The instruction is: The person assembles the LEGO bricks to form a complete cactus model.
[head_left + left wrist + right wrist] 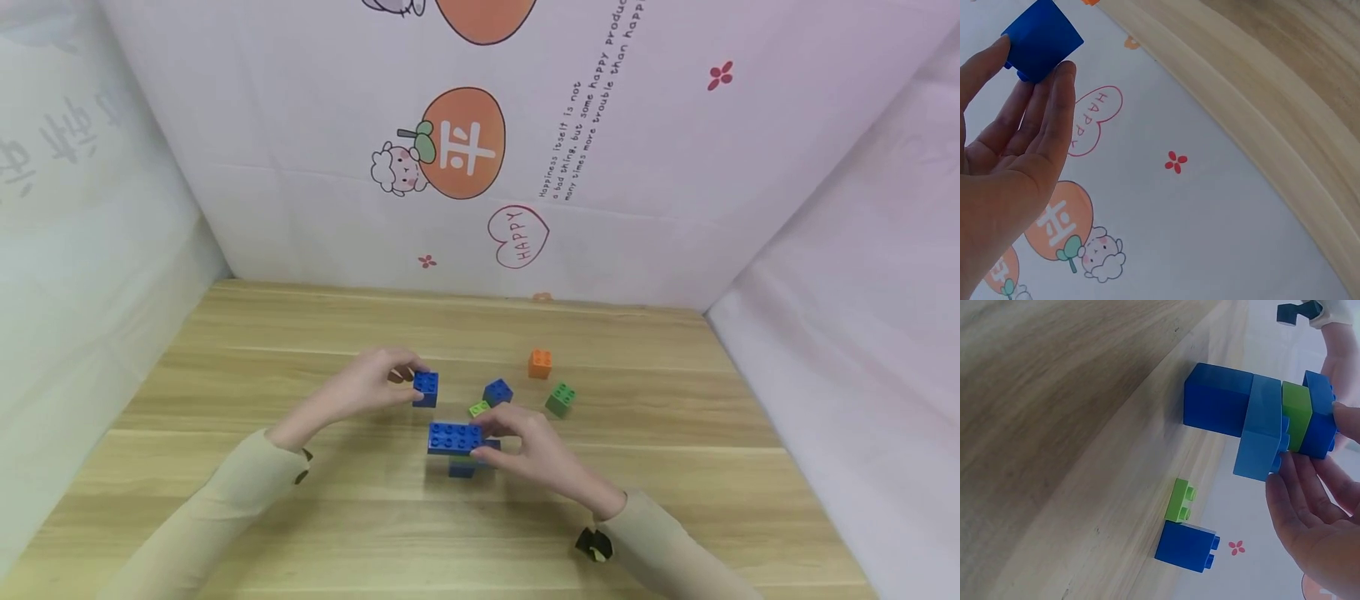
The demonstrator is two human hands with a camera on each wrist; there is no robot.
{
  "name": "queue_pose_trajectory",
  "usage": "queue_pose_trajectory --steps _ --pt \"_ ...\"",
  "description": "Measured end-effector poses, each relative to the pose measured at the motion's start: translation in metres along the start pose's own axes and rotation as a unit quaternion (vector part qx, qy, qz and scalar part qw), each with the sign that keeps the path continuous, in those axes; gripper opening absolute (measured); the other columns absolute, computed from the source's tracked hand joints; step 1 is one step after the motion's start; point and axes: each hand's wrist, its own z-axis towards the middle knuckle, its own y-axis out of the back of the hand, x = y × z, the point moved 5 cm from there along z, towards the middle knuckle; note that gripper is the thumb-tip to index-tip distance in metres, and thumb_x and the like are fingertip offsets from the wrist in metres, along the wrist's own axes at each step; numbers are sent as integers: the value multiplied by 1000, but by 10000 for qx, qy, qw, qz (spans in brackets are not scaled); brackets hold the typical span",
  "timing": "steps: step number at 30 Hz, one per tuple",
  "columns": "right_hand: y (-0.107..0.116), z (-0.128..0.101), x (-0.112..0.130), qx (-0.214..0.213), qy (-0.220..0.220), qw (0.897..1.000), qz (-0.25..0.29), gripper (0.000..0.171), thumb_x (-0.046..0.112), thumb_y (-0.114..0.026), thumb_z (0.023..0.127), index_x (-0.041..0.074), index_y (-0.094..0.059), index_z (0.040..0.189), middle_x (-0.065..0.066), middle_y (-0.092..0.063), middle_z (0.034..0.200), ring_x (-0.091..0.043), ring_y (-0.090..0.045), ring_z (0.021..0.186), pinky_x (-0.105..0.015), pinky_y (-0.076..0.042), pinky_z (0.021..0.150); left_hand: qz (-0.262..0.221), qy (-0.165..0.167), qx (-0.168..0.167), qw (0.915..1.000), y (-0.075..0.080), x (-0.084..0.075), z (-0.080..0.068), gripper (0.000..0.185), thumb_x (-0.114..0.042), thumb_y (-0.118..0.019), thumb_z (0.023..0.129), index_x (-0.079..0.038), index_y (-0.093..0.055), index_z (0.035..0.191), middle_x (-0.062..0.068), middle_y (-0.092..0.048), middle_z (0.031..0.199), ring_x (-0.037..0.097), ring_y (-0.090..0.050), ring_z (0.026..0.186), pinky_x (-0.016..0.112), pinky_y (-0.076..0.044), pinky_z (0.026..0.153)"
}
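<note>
My left hand point(371, 382) pinches a small blue brick point(426, 389) above the table, left of and behind a stack. In the left wrist view the same blue brick point(1044, 40) sits between thumb and fingertips. The stack has a dark blue brick point(1217, 400) at the bottom, a lighter blue brick point(1261, 431) over it, then a lime green brick point(1297, 415), and a long blue brick point(452, 437) with studs on top. Gripping that long blue brick by its right end is my right hand point(536, 446), its other fingers close to the lighter blue brick.
Behind the stack, a blue brick point(498, 392) and a thin lime green brick point(478, 409) lie side by side. An orange brick point(539, 364) and a green brick point(560, 400) rest farther right. White printed cloth point(637, 233) encloses the wooden table point(360, 533) at the back and sides.
</note>
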Motion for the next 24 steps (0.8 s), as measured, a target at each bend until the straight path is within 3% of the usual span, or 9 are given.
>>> queue_pose_trajectory --steps 7,17,24 --pt "0 0 1 -7 40 10000 73 34 27 -72 91 10 -66 119 -4 -71 110 -19 -70 101 -36 -61 90 112 -195 -93 9997 7 -11 -7 33 -16 -75 87 -4 -69 116 10 -73 113 27 -71 99 36 -61 87" --pt "0 0 0 -17 59 10000 7 34 28 -73 90 11 -66 119 -3 -71 110 -17 -70 101 -34 -61 90 317 -486 -176 9982 13 -27 -14 32 -18 -77 85 -6 -70 114 8 -74 108 24 -71 95 34 -62 84" --pt "0 0 0 -36 92 9999 33 34 27 -73 90 10 -66 119 -4 -71 110 -17 -70 100 -35 -61 89 133 -590 -155 9980 13 -33 -22 30 -15 -75 87 -8 -69 116 6 -74 108 21 -71 95 32 -62 84"
